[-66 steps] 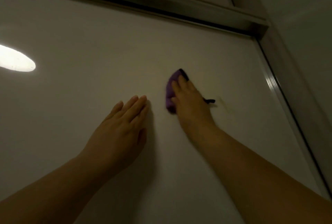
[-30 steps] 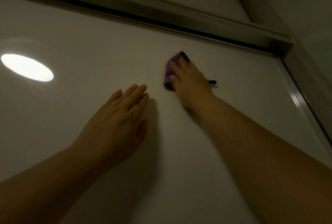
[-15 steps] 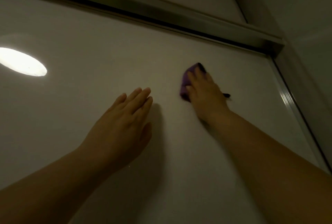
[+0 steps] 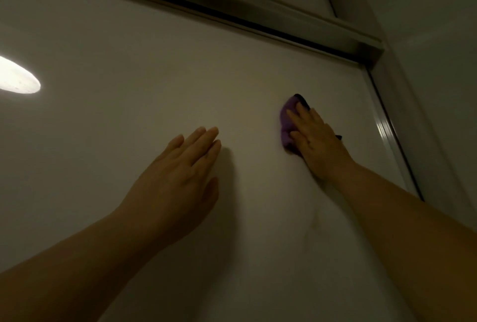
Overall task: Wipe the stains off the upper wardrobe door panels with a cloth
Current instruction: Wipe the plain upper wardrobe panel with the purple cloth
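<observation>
The door panel (image 4: 129, 50) fills most of the view and runs out of frame at the left and bottom. It is smooth, pale and glossy, and the dim light makes its surface hard to read. A metal rail (image 4: 232, 9) with a dark gap beneath it runs along the panel's top edge, and a thin metal strip (image 4: 384, 125) borders its right side, catching a small glint. Both forearms are cut off at the lower edge.

The left hand (image 4: 178, 179) lies flat on the panel near the middle, fingers straight and close together, holding nothing. The right hand (image 4: 317, 140), higher up and nearer the strip, presses its straight fingers flat onto the cloth (image 4: 286, 125); its thumb is hidden.

The cloth is purple, soft and bunched, with a dark edge at its top. Most of it is covered by the hand, and it sits against the panel's upper right part. An oval glare (image 4: 18, 81) is clipped by the left edge. A faint smear (image 4: 309, 226) below the right wrist is barely visible.
</observation>
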Demonstrator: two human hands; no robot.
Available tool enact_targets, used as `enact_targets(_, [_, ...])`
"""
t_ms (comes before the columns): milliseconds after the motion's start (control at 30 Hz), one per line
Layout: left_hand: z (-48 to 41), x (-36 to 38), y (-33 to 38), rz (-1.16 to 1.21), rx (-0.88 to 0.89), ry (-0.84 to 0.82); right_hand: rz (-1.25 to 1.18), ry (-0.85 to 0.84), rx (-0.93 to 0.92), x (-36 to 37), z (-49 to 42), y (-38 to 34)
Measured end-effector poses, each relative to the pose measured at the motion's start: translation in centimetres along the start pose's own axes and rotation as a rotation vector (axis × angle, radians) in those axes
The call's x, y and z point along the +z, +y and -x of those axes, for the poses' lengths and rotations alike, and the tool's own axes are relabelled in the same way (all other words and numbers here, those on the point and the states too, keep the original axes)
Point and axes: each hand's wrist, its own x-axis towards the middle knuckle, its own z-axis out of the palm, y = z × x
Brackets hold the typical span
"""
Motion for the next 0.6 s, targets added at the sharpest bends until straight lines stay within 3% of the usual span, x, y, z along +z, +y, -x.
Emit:
enact_targets(367, [-1.4,1.2,4.6,0.061,0.059,-0.014,-0.024,-0.022,0.054,0.2,5.0,0.4])
enact_targets(600, [-0.2,2.4,5.6,0.063,0.062,-0.058,-0.025,-0.028,0.101,1.9,11.4,-3.5])
